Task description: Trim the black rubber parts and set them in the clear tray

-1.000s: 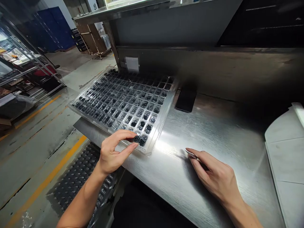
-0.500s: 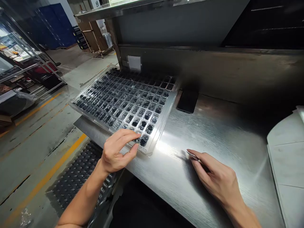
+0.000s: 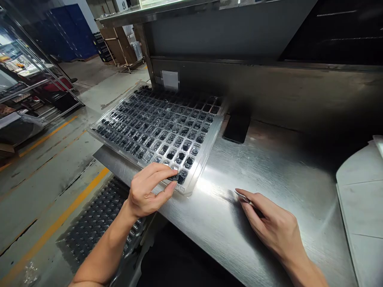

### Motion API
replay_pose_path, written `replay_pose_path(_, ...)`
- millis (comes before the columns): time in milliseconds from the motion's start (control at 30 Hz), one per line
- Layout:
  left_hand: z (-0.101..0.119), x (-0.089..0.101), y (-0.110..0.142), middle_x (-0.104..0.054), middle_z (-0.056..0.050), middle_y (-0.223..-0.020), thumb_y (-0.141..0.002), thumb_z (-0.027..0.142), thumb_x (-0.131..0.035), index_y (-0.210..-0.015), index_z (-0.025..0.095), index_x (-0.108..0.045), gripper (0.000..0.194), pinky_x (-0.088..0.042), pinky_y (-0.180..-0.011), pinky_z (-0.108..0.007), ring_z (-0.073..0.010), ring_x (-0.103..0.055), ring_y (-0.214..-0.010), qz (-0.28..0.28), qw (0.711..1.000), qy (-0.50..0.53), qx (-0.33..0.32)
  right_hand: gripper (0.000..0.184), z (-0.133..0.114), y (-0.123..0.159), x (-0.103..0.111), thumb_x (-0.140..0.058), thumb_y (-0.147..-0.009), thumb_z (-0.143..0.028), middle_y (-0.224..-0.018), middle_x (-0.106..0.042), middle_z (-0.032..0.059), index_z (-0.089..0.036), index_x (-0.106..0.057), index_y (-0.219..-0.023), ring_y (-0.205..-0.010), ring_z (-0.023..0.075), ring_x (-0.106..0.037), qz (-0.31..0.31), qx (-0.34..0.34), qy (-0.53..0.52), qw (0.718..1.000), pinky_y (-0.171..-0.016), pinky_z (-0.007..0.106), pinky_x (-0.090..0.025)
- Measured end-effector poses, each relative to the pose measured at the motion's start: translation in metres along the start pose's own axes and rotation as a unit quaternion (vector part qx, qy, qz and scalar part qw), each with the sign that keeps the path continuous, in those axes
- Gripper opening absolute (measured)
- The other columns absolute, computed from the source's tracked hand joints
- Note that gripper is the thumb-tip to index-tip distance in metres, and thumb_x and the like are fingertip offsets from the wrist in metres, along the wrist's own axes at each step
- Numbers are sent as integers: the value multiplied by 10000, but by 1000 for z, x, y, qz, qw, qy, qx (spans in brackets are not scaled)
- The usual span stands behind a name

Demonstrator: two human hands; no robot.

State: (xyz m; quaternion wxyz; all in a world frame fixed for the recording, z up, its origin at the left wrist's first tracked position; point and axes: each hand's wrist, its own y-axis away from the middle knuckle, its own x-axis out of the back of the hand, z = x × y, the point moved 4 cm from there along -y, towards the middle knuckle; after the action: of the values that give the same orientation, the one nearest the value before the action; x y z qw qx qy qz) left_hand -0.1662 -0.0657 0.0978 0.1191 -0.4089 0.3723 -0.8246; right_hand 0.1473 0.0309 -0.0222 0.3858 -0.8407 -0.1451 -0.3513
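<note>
Between the thumb and index finger of my left hand is a small round black part, pinched above the near right corner of a clear plastic tray. The tray's many pockets hold similar small black parts, several with a spoked, wheel-like face. My right hand is closed on a thin metal tool, perhaps tweezers or a small blade; most of it is hidden by the fingers. That hand rests low over the steel table, to the right of the tray.
A black phone lies beside the tray near the back wall. White panels stand at the right edge. Below the table's left edge is another pocketed tray. A metal shelf crosses above, and a wire rack stands far left.
The black part in my left hand has tilted, so its round face now shows at a flatter angle. My right hand has hardly moved.
</note>
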Motion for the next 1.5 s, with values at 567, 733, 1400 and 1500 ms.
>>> replay_pose_path(567,-38,15,13,-759,-51,-1005,-1013,147,-736,-1208,225,-762,212,-584,-831,-335,-190,-714,-903,-31,990,-127,47,219,2,4,-2,-589,-1119,-200,-977,-776,1,-227,-722,-1291,-741,139,-733,5,-5,11,1000,-640,280,-542)
replay_pose_path(733,-30,9,13,-722,-61,-1010,-1024,161,-716,-1176,242,-788,186,-555,-821,-349,-200,-678,-909,-82,988,-124,40,211,4,5,-3,-597,-1122,-216,-993,-772,0,-218,-724,-1291,-758,134,-725,-2,-8,11,1000,-647,274,-527)
replay_pose_path(1400,-32,4,31,-658,-105,-1044,-1053,257,-713,-1140,169,-821,165,-468,-861,-395,-246,-575,-946,-63,956,-280,53,199,-1,2,-1,-579,-1132,-205,-930,-739,-11,-207,-718,-1274,-677,111,-653,2,8,0,1000,-616,270,-471)
replay_pose_path(1500,-38,4,36,-656,-107,-1042,-1067,274,-698,-1213,174,-817,213,-465,-859,-398,-256,-579,-961,-69,949,-302,63,198,0,3,-1,-581,-1131,-210,-936,-745,-9,-210,-717,-1275,-686,119,-665,4,8,1,1000,-615,274,-474)
